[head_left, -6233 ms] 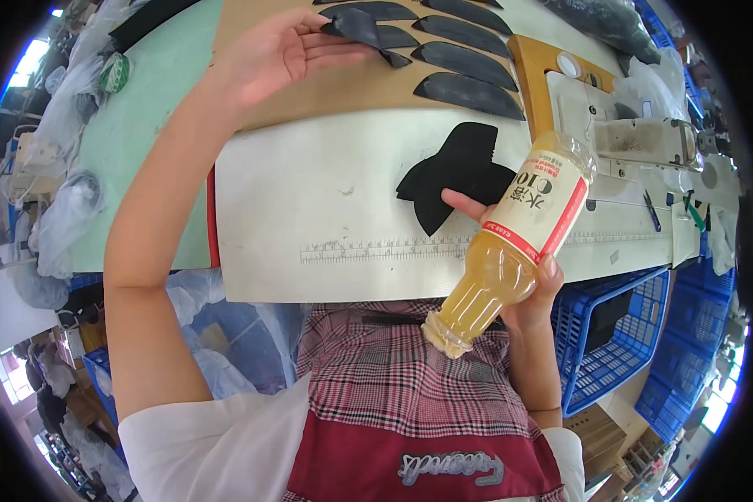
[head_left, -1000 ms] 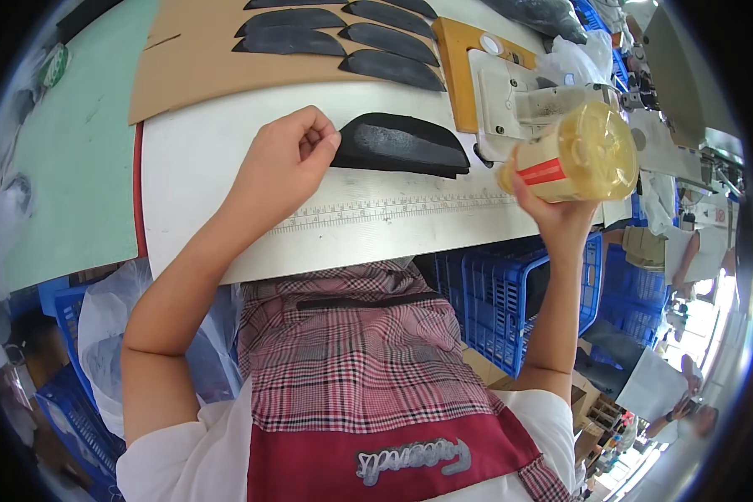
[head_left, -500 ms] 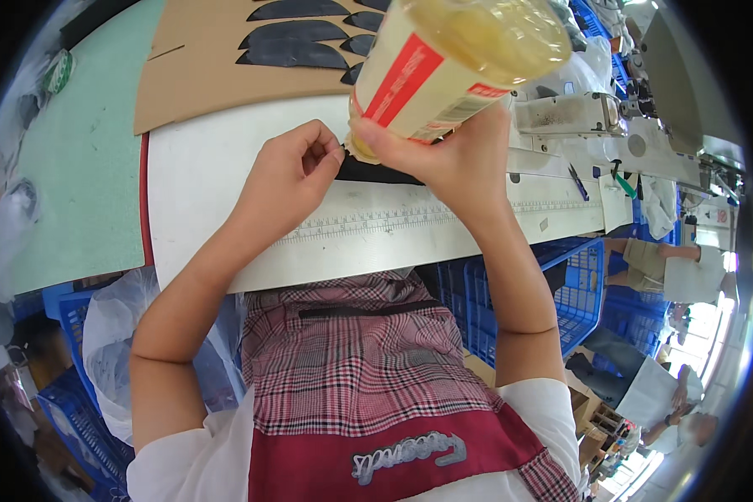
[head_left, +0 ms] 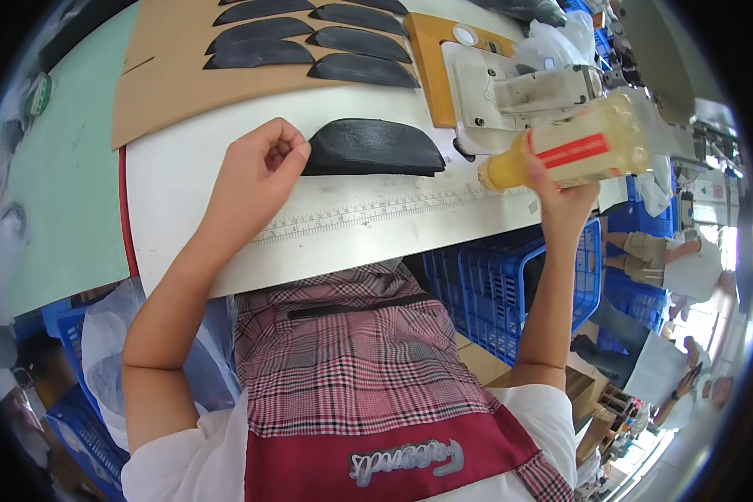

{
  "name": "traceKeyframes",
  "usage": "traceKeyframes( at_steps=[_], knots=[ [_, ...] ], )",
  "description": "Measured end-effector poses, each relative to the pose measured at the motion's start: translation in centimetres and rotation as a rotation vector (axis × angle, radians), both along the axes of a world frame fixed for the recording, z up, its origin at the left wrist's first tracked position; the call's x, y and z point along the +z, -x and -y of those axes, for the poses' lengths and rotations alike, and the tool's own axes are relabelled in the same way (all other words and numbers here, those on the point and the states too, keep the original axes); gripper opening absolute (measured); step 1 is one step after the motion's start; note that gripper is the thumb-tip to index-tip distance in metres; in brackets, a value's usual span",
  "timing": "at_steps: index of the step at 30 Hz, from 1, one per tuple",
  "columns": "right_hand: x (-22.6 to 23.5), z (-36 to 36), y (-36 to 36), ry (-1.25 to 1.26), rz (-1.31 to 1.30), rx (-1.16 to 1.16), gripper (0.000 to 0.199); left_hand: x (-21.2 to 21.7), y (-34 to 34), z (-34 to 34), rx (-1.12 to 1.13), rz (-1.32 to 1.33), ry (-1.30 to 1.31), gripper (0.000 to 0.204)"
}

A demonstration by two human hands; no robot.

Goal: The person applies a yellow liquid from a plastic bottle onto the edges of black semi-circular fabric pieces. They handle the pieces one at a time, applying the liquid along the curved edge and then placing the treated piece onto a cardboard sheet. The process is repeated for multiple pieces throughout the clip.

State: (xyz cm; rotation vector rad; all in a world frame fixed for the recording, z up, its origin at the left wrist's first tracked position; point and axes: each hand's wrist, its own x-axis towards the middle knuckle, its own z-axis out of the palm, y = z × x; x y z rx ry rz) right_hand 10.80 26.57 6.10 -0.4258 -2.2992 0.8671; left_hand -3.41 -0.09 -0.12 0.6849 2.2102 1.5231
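A black half-moon-shaped piece (head_left: 376, 149), looking like layered leather or fabric, lies on the white worktable. My left hand (head_left: 263, 171) pinches its left tip between thumb and fingers. To the right of that piece, my right hand (head_left: 565, 201) grips a clear plastic bottle (head_left: 571, 151) with a pale and red label and yellowish contents. The bottle is tilted on its side, its narrow end toward the black piece but apart from it.
Several similar black pieces (head_left: 364, 43) lie in rows on a brown cardboard sheet (head_left: 167, 92) at the back. A sewing machine (head_left: 544, 90) stands at the right. Printed ruler markings (head_left: 351, 214) run along the table's front; a blue crate (head_left: 498, 293) sits below.
My right hand has carried the bottle right and lowered it onto its side, uncovering the black piece. My left hand has shifted slightly left in the picture, still at the piece's tip.
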Motion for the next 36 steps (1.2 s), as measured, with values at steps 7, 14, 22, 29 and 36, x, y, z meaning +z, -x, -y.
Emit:
traceKeyframes(
  at_steps=[7, 14, 22, 29, 36],
  knots=[
    [0.3, 3.8, 2.2, 0.067, -0.144, 0.183, 0.038, 0.3, 0.2, 0.1, -0.033, -0.022, 0.006, 0.014],
    [-1.0, 0.8, -0.2, 0.002, -0.003, 0.135, 0.048, 0.7, 0.0, 0.0, -0.033, -0.013, 0.005, 0.013],
    [-3.3, -1.9, -3.1, 0.726, -0.354, 0.071, 0.059, 3.9, -0.7, -0.4, 0.006, -0.468, 0.091, 0.010],
    [-5.7, -0.2, -2.6, 0.919, -0.265, 0.233, 0.062, 4.8, 0.0, -1.8, -0.107, -0.371, -0.002, 0.011],
    [-6.5, 2.7, -0.8, 1.017, -0.186, 0.348, 0.066, 6.7, -0.2, -1.0, -0.039, -0.499, 0.412, 0.008]
  ],
)
